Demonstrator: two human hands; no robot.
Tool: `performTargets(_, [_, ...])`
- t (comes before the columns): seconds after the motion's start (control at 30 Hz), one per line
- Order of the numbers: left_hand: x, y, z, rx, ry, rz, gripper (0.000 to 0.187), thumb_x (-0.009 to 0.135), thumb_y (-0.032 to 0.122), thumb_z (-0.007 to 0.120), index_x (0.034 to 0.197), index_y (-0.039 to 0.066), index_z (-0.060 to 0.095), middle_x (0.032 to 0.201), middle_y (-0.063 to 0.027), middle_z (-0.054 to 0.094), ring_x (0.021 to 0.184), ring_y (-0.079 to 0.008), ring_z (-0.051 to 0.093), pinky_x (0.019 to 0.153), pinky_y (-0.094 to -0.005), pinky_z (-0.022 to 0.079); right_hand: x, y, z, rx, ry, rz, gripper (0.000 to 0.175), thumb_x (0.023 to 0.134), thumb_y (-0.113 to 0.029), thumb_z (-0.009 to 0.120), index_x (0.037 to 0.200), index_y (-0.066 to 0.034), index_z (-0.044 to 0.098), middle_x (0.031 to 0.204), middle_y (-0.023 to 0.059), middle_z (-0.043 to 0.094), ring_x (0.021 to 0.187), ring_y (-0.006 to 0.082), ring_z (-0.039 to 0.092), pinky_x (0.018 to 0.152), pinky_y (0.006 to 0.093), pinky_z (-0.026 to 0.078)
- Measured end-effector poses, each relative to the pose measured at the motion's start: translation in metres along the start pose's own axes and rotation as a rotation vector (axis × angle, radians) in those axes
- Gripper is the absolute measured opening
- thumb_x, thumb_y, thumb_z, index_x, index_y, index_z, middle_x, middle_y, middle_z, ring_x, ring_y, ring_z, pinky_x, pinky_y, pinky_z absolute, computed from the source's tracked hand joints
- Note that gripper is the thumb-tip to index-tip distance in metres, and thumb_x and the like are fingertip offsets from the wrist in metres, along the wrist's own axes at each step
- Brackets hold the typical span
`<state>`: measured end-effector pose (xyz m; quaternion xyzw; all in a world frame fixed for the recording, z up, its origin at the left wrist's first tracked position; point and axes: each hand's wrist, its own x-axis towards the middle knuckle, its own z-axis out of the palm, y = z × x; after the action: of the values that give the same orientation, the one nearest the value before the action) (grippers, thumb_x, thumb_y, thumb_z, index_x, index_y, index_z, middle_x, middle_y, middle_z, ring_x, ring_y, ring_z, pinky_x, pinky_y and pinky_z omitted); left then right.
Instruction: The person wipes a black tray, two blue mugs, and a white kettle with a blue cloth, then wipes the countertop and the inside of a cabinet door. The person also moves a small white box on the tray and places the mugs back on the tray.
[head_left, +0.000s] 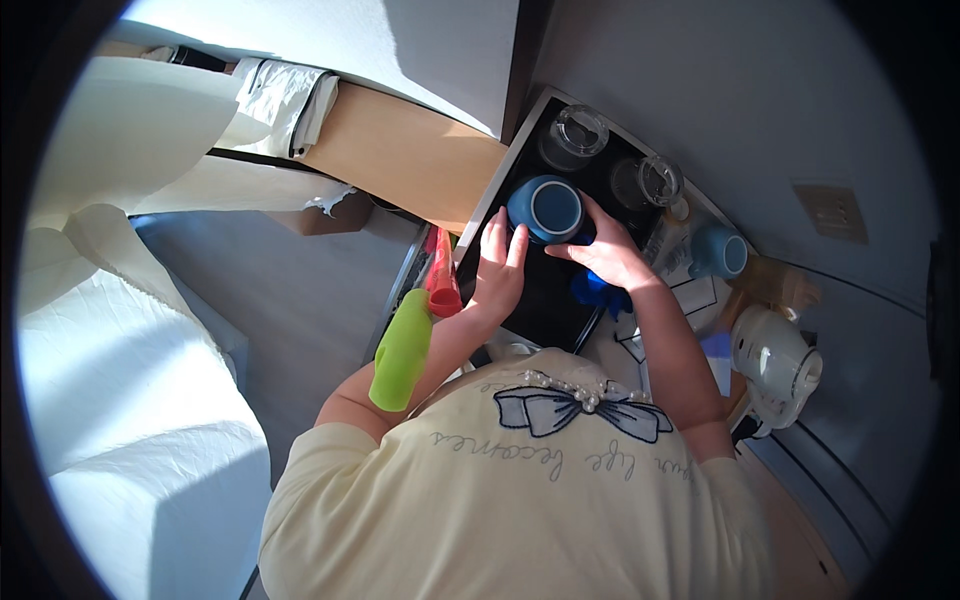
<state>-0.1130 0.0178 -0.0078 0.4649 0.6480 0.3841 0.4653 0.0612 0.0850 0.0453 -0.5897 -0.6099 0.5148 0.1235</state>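
Observation:
A blue ceramic cup (553, 210) is upside down over a black tray (517, 300) with a pale rim, its round base facing up. My right hand (611, 247) curls around its right side, thumb and fingers on the cup. On the opposite side, my left hand (501, 262) has its fingers apart and the tips at the cup's edge; whether they press on it, I cannot tell. Behind the cup stand two clear glass vessels, one farther back (574, 139) and one to the right (649, 184). A bright blue item (600, 291) lies below my right hand.
A lighter blue mug (718, 253) and a white electric kettle (776, 360) stand at right along the wall. Near my left forearm are a lime-green sleeve-like object (403, 351) and a red tubular object (444, 281). A folded white cloth (289, 105) lies on the wooden surface (409, 146).

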Motion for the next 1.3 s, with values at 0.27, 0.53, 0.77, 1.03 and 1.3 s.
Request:
performTargets(0.27, [0.003,0.007,-0.003,0.004,-0.057,-0.036,0.060,0.102,0.035,0.048,0.144,-0.005,0.033,0.146,-0.0228,0.038,0.138,-0.0330,0.035,0.114,-0.0372,0.027,0.018,0.016,0.004,0.047,0.003,0.059,0.096,0.065,-0.025,0.090,0.146,-0.0097,0.040,0.142,0.0138,0.050,0.132,0.0249,0.048,0.109,0.0368,0.038])
performTargets(0.53, [0.005,0.005,0.000,-0.006,0.016,0.037,0.063,0.098,0.032,0.055,0.138,-0.012,0.035,0.138,-0.0279,0.042,0.128,-0.0400,0.043,0.109,-0.0395,0.035,0.020,0.016,0.005,0.040,-0.015,0.051,0.093,0.067,-0.021,0.089,0.146,-0.0111,0.040,0.138,0.0126,0.055,0.129,0.0229,0.050,0.108,0.0360,0.039])
performTargets(0.77, [0.007,-0.002,0.007,0.028,0.083,0.056,0.072,0.094,0.039,0.060,0.136,-0.015,0.037,0.136,-0.0317,0.043,0.128,-0.0437,0.042,0.110,-0.0429,0.034,0.021,0.023,0.017,0.187,0.016,0.005,0.089,0.068,-0.015,0.088,0.144,-0.0086,0.042,0.131,0.0122,0.059,0.123,0.0205,0.054,0.105,0.0348,0.041])
performTargets(1.03, [0.008,-0.005,0.011,0.017,0.111,0.086,0.071,0.093,0.036,0.062,0.134,-0.016,0.037,0.136,-0.0332,0.043,0.128,-0.0447,0.042,0.109,-0.0437,0.035,0.023,0.035,0.023,0.196,0.056,-0.042,0.087,0.069,-0.014,0.088,0.143,-0.0068,0.042,0.132,0.0120,0.058,0.122,0.0199,0.054,0.104,0.0341,0.042])
performTargets(1.3, [0.007,-0.002,0.012,0.039,0.190,0.058,0.066,0.091,0.037,0.065,0.130,-0.014,0.047,0.130,-0.0297,0.051,0.119,-0.0425,0.051,0.103,-0.0431,0.041,0.025,0.049,0.031,0.226,0.061,-0.061,0.080,0.071,-0.012,0.086,0.140,-0.0024,0.045,0.131,0.0135,0.058,0.120,0.0207,0.055,0.103,0.0334,0.042])
